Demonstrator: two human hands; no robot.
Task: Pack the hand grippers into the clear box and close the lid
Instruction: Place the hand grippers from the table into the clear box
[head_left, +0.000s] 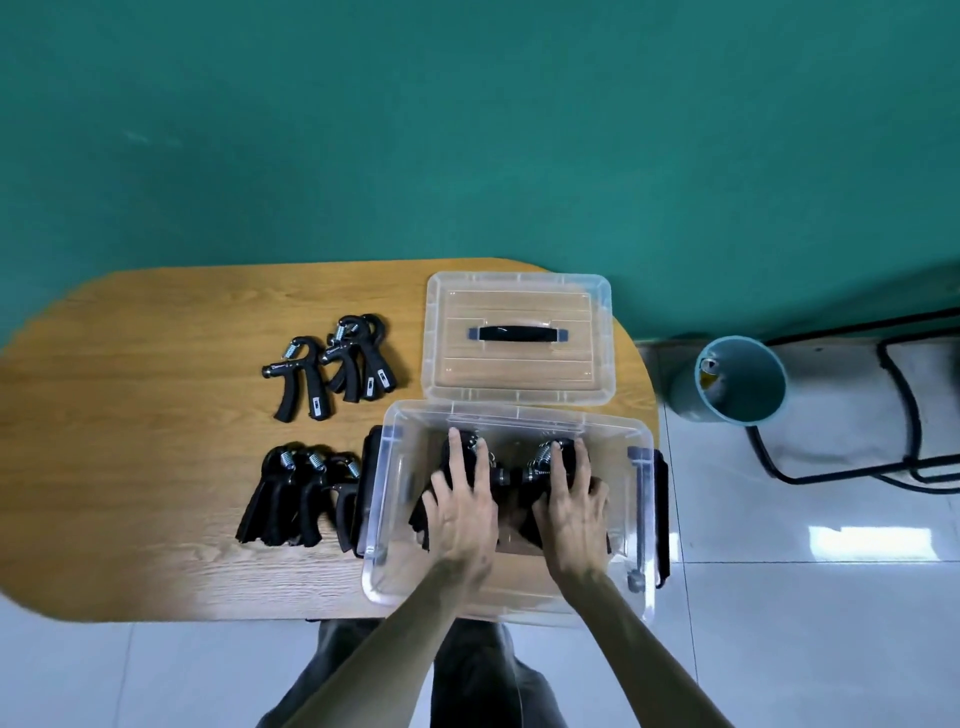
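The clear box (395, 582) stands open at the table's right front. Both my hands are inside it. My left hand (462, 506) lies on black hand grippers (448, 457) on the box's left side. My right hand (571, 506) lies on another black gripper (540, 457) with a silver spring on the right. Whether the fingers grip them or only press them down I cannot tell. The clear lid (519, 384) with a black handle lies flat just behind the box. Three grippers (332, 366) lie at the table's middle, and several more (296, 493) lie left of the box.
The wooden table (156, 415) has rounded ends and stands against a green wall. A teal bin (737, 382) sits on the tiled floor to the right, beside a black metal frame (904, 415). My legs show under the table's front edge.
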